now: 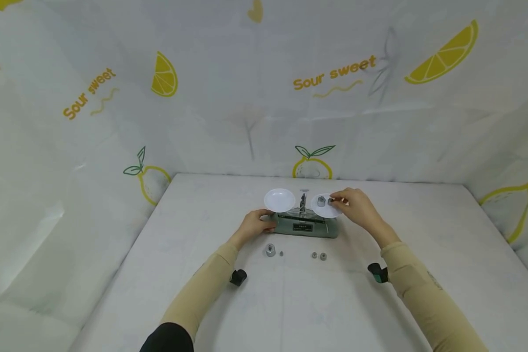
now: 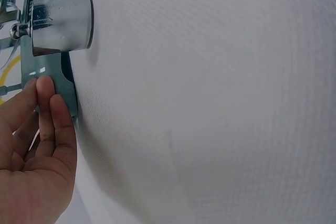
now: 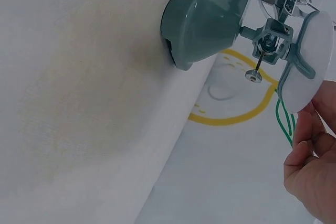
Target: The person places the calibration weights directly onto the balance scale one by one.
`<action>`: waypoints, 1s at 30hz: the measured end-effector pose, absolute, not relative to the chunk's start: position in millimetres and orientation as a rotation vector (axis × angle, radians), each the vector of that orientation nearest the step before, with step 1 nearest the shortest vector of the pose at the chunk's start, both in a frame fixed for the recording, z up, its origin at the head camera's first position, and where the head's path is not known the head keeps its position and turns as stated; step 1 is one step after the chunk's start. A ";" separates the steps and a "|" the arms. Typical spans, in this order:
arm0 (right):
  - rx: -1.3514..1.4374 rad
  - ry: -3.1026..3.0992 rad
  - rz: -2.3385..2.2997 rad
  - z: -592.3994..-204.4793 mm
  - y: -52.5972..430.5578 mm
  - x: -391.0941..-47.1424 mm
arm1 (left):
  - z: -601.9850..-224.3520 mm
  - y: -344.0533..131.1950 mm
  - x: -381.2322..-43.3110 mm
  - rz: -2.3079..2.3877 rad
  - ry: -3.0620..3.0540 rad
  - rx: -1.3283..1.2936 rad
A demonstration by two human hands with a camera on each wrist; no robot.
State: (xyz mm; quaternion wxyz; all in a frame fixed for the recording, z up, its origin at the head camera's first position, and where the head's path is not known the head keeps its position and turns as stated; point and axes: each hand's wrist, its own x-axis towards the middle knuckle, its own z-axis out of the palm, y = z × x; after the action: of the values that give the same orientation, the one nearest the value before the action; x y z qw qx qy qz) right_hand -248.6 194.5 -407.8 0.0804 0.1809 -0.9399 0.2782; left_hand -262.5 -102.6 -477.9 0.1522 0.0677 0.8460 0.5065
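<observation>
Balance scale (image 1: 303, 227) stands on the surface (image 1: 317, 303), its left end held by my left grip (image 1: 253, 226), likely for steadiness; right grip (image 1: 356, 208) narrow, pinching a small weight (image 1: 330, 201) at the right pan (image 1: 325, 213), beside a second weight (image 1: 321, 201), presumably loading that side.

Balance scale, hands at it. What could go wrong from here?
The right hand holds a small weight close beside a larger weight on the right pan; it might knock that one over.
The left pan bears nothing, so the right pan could dip sharply if released suddenly.
The left hand holds the base; a nudge there could jar both pans.
</observation>
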 end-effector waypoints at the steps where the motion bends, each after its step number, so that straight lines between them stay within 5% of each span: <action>1: 0.537 -2.812 0.839 -407.3 194.9 -247.4 | -478.1 -102.5 -262.4 1.452 2.429 0.189; 30: 0.765 -2.887 1.224 -438.7 197.8 -187.0 | -476.5 -101.9 -261.4 1.405 2.472 0.259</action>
State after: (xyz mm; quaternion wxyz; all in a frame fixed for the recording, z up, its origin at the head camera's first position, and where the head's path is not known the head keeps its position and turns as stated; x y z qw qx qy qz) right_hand -187.0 197.8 -438.7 -0.0429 0.2368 -0.8936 0.3789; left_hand -261.4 -101.9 -476.5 0.1424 0.0899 0.8570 0.4871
